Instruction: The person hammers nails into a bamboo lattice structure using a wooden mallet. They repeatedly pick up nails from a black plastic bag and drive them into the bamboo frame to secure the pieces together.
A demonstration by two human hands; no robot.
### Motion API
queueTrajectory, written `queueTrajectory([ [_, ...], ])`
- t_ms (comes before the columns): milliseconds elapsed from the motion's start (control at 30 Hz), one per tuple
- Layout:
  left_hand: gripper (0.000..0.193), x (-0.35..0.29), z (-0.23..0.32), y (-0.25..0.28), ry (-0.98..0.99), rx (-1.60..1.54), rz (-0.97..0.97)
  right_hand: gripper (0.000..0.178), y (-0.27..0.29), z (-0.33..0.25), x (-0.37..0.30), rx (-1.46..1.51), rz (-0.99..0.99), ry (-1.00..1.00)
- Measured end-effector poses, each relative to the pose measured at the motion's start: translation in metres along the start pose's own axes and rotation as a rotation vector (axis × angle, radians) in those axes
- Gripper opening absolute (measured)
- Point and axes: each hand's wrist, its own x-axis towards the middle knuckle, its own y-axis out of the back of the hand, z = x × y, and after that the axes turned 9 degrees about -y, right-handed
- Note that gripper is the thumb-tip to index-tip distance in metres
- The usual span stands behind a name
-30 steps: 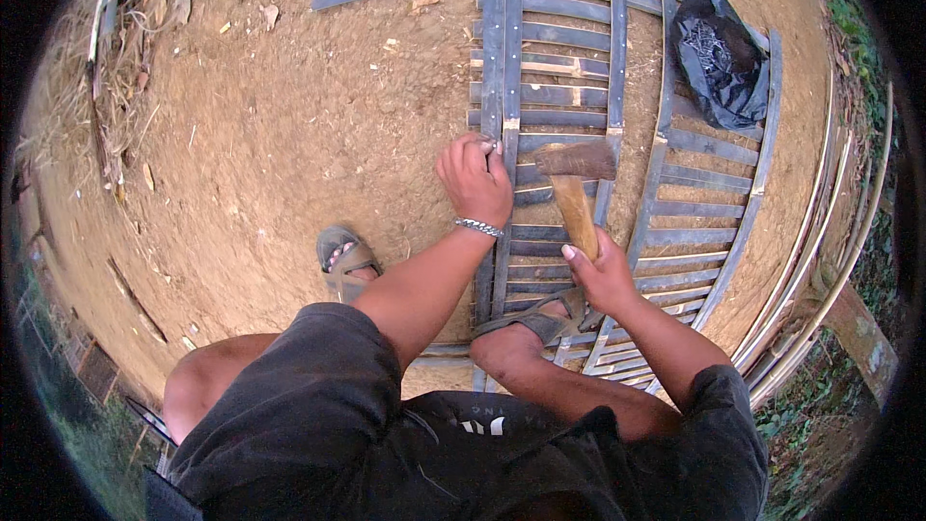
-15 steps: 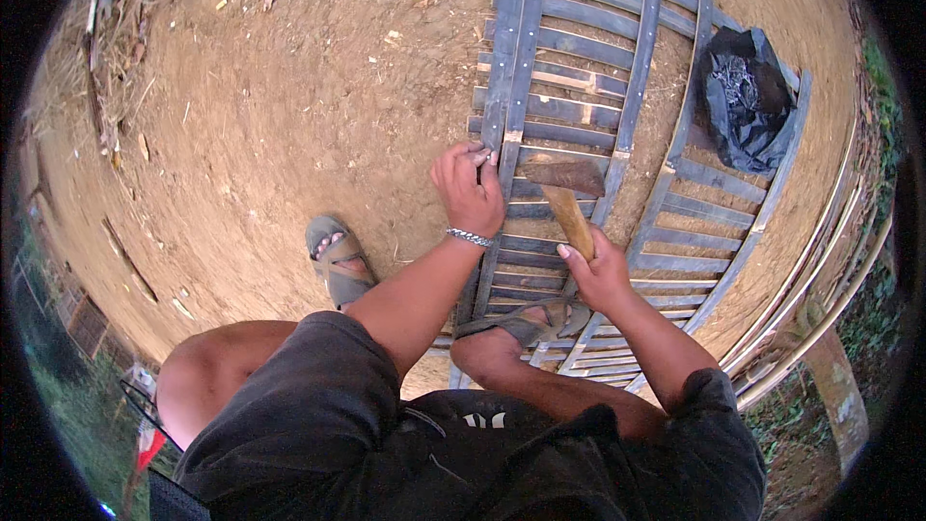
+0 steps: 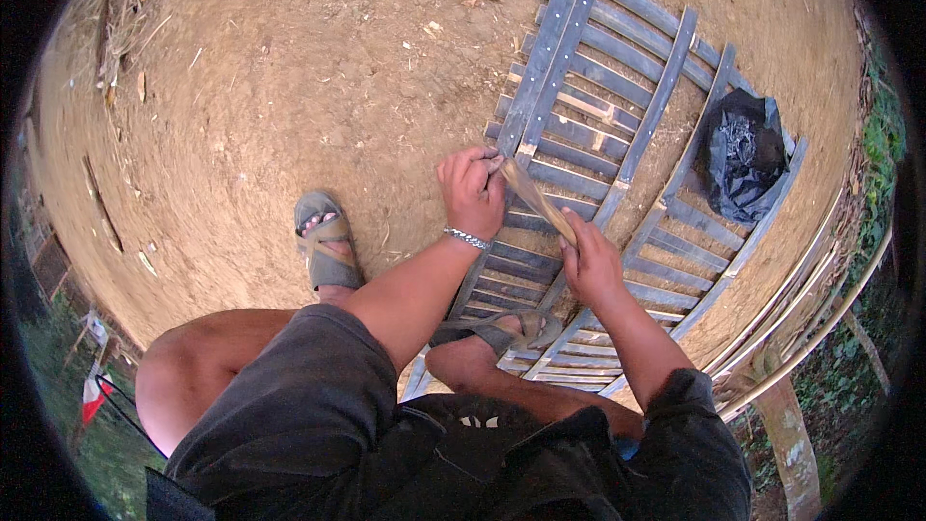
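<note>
My left hand (image 3: pixel 472 189), a chain bracelet at its wrist, rests at the edge of a dark slatted frame (image 3: pixel 555 53) of split strips on the ground. Its thumb and fingers pinch a small thing that looks like a nail, mostly hidden by the fingertips. My right hand (image 3: pixel 592 262) grips the wooden handle of a hatchet (image 3: pixel 542 205). The hatchet's head is close to my left fingertips and hard to make out now; the earlier frame shows it brown and wedge-shaped. Rows of nail heads dot the paired long strips beyond my left hand.
A black plastic bag (image 3: pixel 745 159) holding a heap of nails lies on the frame's right part. My sandalled right foot (image 3: pixel 511 330) stands on the slats; the left foot (image 3: pixel 326 239) is on bare soil. Long poles (image 3: pixel 820 328) lie along the right side.
My right hand has swung the hatchet down and leftward to my left fingertips. My left hand keeps its pinch at the strip. The whole view has shifted and turned slightly.
</note>
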Motion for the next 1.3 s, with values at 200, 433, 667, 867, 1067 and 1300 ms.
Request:
queueTrajectory([
  [200, 0.016, -0.002, -0.002, -0.002, 0.014, -0.023, 0.013, 0.06, -0.001, 0.001, 0.004, -0.082, -0.023, -0.017],
  [433, 0.018, -0.001, 0.0, 0.0, 0.03, -0.022, 0.0, 0.062, -0.002, 0.01, 0.003, 0.102, 0.153, 0.202],
  [667, 0.019, 0.002, 0.004, 0.002, 0.007, -0.013, 0.006, 0.061, 0.001, 0.009, 0.002, 0.087, 0.073, 0.138],
  [867, 0.015, 0.0, -0.002, 0.0, 0.016, -0.006, -0.014, 0.054, 0.008, 0.005, 0.003, 0.047, -0.037, -0.011],
  [1067, 0.021, 0.001, 0.005, 0.005, 0.07, 0.0, -0.093, 0.051, 0.017, -0.001, -0.005, 0.112, 0.056, 0.033],
  [1300, 0.033, -0.006, 0.003, -0.007, 0.293, 0.213, 0.091, 0.046, 0.015, -0.015, 0.001, 0.1, 0.027, 0.054],
])
